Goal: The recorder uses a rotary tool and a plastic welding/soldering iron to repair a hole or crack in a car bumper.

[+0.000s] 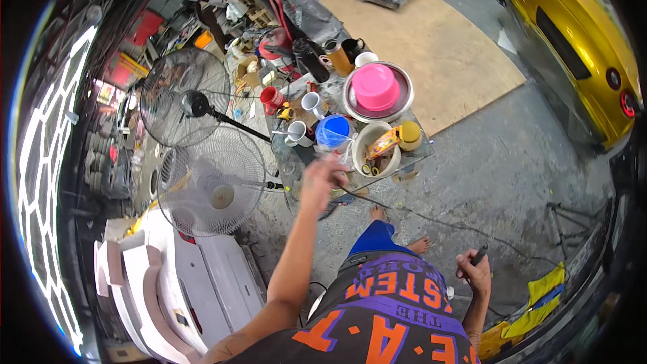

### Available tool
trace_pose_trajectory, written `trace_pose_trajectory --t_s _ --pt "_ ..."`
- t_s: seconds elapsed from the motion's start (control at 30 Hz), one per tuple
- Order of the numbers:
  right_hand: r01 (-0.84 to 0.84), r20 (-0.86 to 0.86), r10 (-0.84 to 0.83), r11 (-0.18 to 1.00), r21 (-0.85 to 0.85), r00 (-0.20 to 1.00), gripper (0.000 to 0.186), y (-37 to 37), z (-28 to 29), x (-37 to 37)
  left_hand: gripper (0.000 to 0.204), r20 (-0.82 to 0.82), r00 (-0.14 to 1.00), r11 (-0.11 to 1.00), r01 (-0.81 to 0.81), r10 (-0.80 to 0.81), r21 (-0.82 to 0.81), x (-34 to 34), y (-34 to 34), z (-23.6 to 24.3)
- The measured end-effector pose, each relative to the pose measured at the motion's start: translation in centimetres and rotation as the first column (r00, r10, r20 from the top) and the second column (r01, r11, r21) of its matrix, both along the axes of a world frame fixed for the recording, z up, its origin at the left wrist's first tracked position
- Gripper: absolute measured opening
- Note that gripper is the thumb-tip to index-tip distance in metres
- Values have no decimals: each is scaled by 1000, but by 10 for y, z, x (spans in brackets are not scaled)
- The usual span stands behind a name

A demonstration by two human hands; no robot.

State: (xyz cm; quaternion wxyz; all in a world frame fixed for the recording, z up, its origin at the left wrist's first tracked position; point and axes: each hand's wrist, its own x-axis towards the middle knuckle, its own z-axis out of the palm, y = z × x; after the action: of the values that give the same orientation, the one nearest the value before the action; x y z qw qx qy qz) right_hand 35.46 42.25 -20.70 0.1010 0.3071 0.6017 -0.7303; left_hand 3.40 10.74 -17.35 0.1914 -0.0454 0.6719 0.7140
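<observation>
My left hand [323, 180] is stretched out over the near edge of the cluttered table [296, 175]. Motion smears its fingers, so whether they grip anything is unclear. Just beyond it are a blue-topped tub [333, 131] with clear plastic about it and a cream bucket [364, 140]. In the bucket stand an orange and yellow packet [383, 143] and yellow-handled scissors [368, 170]. Low beside my body, my right hand [474, 273] is closed around a short black rod-shaped thing [480, 254], whose kind does not show.
White mugs [312, 102], a red mug [271, 98], a pink basin [376, 85] and a yellow-lidded jar [410, 136] crowd the table. Two fans [219, 195] stand left. A dark cable [431, 216] crosses the floor. White car [216, 269] lower left; gold car [566, 40] right.
</observation>
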Motion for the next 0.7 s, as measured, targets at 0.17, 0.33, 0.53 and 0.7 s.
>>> trace_pose_trajectory --t_s 0.17,0.33,0.53,0.7 --pt "70 -290 -65 997 9 955 41 -21 18 -49 35 -154 711 704 595 -686 -389 69 92 22" --pt "156 -235 -123 980 125 964 38 -57 29 -83 30 36 569 569 813 -821 125 88 139 -3" --pt "206 2 -232 868 453 973 28 -71 14 -64 43 -148 726 720 591 -671 -365 1 37 -25" --pt "469 -8 -500 806 360 866 30 -92 9 -52 72 -619 780 552 -477 -93 -684 -138 -137 -93"
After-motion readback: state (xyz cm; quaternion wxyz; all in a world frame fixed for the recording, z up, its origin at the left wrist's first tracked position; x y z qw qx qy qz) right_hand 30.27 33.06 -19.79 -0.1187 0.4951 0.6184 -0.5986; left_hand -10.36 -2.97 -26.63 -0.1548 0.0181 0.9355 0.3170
